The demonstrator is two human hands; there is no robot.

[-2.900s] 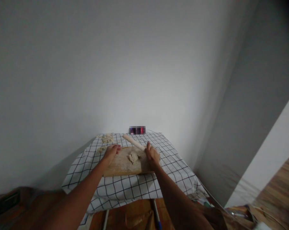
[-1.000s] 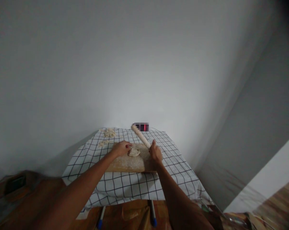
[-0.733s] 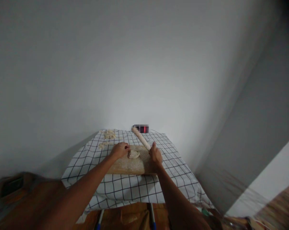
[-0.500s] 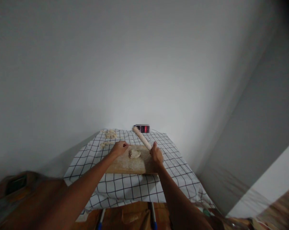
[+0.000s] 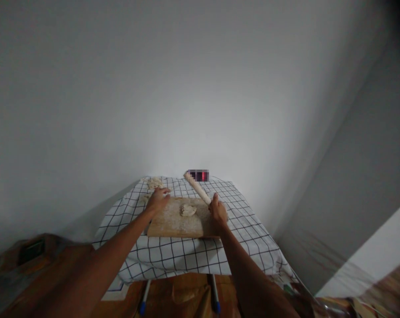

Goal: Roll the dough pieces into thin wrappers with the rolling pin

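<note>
- We see the right hand [image 5: 218, 211] closed around the near end of a wooden rolling pin [image 5: 196, 187], which slants up and away over the table.
- Left hand [image 5: 158, 197] lies loosely open, fingers spread, at the far-left corner of the wooden board [image 5: 173, 226]; whether it grips anything we cannot tell.
- One dough lump [image 5: 188, 210] rests mid-board, apart from both hands.
- More dough pieces [image 5: 154, 182] lie on the checked cloth [image 5: 186, 256] beyond the left hand.

A single head-worn view looks forward and slightly down from above; the checked-cloth counter [image 5: 186, 256] sits low and fairly distant; bare grey wall [image 5: 173, 88] fills the upper frame.
</note>
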